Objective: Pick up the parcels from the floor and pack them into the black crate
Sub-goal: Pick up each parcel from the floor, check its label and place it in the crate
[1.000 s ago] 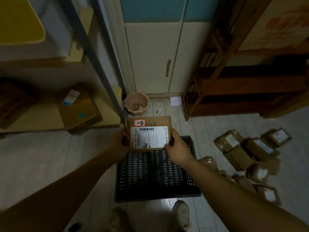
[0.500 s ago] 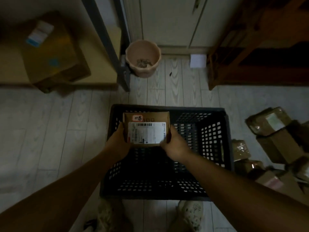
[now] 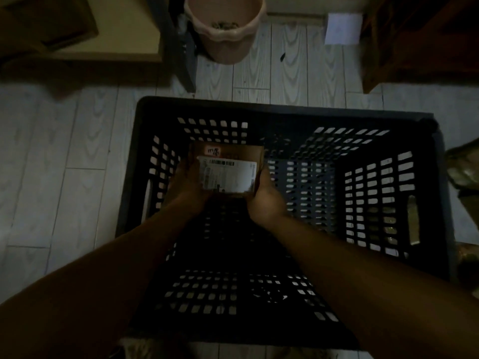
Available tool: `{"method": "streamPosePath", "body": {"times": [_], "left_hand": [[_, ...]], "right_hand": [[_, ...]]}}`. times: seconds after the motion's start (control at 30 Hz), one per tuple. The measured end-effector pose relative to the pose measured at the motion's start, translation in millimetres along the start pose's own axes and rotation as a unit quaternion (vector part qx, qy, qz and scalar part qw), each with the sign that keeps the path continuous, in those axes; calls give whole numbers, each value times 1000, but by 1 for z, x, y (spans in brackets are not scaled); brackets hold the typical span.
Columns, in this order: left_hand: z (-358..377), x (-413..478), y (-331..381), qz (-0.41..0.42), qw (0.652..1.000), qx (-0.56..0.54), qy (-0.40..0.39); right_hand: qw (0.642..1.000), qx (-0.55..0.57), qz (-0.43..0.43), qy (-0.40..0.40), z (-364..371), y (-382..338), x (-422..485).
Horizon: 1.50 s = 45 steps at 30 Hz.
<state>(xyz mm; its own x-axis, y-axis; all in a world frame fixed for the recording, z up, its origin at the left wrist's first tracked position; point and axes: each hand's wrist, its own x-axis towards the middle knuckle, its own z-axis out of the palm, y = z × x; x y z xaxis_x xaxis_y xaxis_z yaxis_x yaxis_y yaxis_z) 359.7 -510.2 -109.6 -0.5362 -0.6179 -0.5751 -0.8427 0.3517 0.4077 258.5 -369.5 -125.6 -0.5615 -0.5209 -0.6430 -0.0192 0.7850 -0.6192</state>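
Observation:
A brown cardboard parcel (image 3: 228, 172) with a white shipping label and a small red-edged sticker is held low inside the black crate (image 3: 285, 110), in its far left corner. My left hand (image 3: 185, 187) grips the parcel's left side. On the right side, my right hand (image 3: 264, 198) holds it. The slotted crate has nothing else in it that I can see. A few more taped parcels (image 3: 464, 169) lie on the floor at the right edge, partly cut off.
A pink plastic bucket (image 3: 225, 29) stands beyond the crate. A grey metal shelf post (image 3: 178, 47) and a cardboard box (image 3: 77, 29) are at the far left, dark wooden furniture (image 3: 420, 42) at the far right. A white paper (image 3: 342, 28) lies on the plank floor.
Both hands have lowered the parcel from above the crate's far rim down into its far left corner. The view has tilted down and moved closer to the crate.

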Motion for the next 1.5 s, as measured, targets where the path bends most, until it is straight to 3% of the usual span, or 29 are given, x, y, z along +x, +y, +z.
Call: {"method": "streamPosePath", "body": {"times": [0.23,0.33,0.43,0.5,0.57,0.73,0.87,1.17,1.33,1.5], "left_hand": [[-5,-12,-22,15,996,83,11],[0,-19,-20,89,964,247,25],[-4,-14,-10,90,953,288,-19],[-9,-8,-13,105,950,293,-24],[-11,-5,-19,137,941,309,-21],[-20,-6,-17,133,931,332,-67],[-59,-37,16,80,955,268,-103],[-163,-175,92,64,973,214,-56],[-156,-219,147,71,979,181,-62],[-107,-257,210,161,961,211,-73]], "right_hand": [[996,28,-81,30,22,-8,-4],[996,12,-81,45,25,-19,-3],[985,-116,-125,32,17,-9,-3],[957,-240,-159,34,15,-1,-4],[944,-291,-156,3,18,0,-2],[949,-284,-87,-105,8,-21,4],[956,-252,-80,-127,-35,-53,-37],[960,-271,-24,-73,-200,-97,-181],[966,-259,-3,-10,-280,-68,-245],[962,-256,78,57,-332,-7,-319]]}}
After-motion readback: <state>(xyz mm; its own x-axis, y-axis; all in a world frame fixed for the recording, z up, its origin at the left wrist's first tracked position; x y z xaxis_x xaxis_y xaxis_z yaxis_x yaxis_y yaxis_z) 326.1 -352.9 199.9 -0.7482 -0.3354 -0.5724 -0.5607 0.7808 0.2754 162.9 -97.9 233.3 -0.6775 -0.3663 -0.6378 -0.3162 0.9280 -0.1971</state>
